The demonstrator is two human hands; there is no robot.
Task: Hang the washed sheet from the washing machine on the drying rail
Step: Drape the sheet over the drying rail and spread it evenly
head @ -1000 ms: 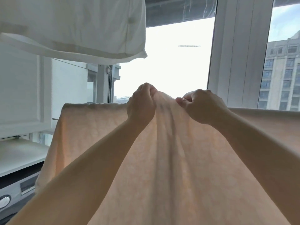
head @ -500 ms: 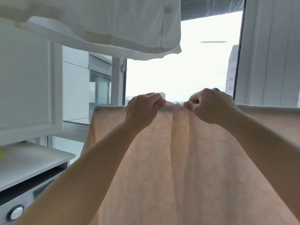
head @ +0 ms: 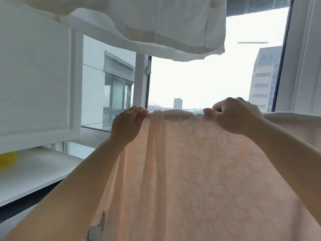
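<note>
My fingers (head: 142, 113) on the left hand (head: 127, 125) are curled over the top fold of the peach patterned sheet (head: 199, 171), and the right hand (head: 236, 115) pinches that same fold a little way along, thumb against knuckles. The sheet hangs from that top line straight down in front of me, light coming through it, with a few vertical pleats bunched just beside my left hand. I cannot see the drying rail itself; I judge it runs under the fold where a darker band shows between my hands.

The hanging looks mostly done: the cloth is already draped over and falling free. What is left, I think, is spreading out the pleats and evening the edge.

Compared with a second ago, my hands have moved well apart along the fold, the raised peak of fabric between them has flattened, and my view has swung left.

Above hangs a white garment (head: 156, 23); a white cabinet door (head: 34, 84) and a shelf (head: 34, 174) sit left, the window (head: 199, 80) beyond.
</note>
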